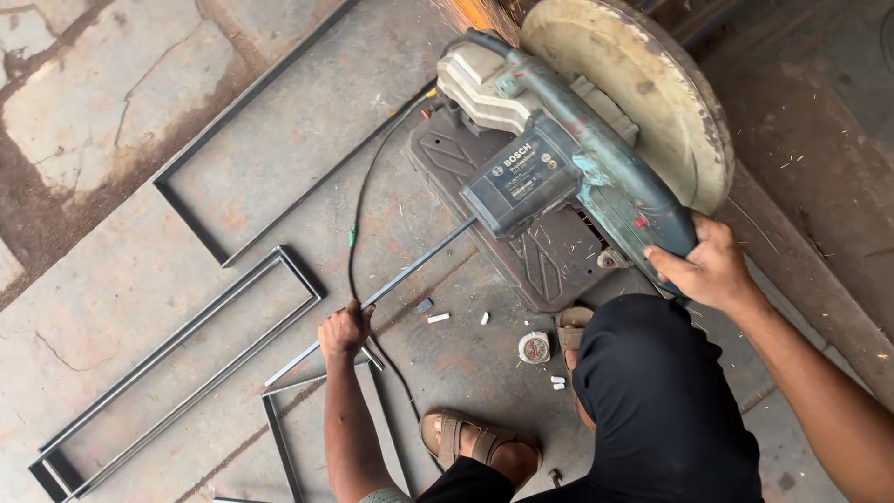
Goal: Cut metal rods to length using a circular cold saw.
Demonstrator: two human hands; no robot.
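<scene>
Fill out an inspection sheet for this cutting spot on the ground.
Surface: cracked, stained concrete floor.
Job's things: teal chop saw with dusty round blade guard, sparks at top; long thin steel bar fed under it.
Clutter: rectangular steel frames, small metal offcuts, round tape measure.
Grippers: left hand grips bar; right hand grips saw handle.
Cables: black power cord crosses the bar.
Surroundings: sandalled foot.

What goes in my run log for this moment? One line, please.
left hand grips metal bar | right hand presses chop saw handle | sparks fly
</scene>
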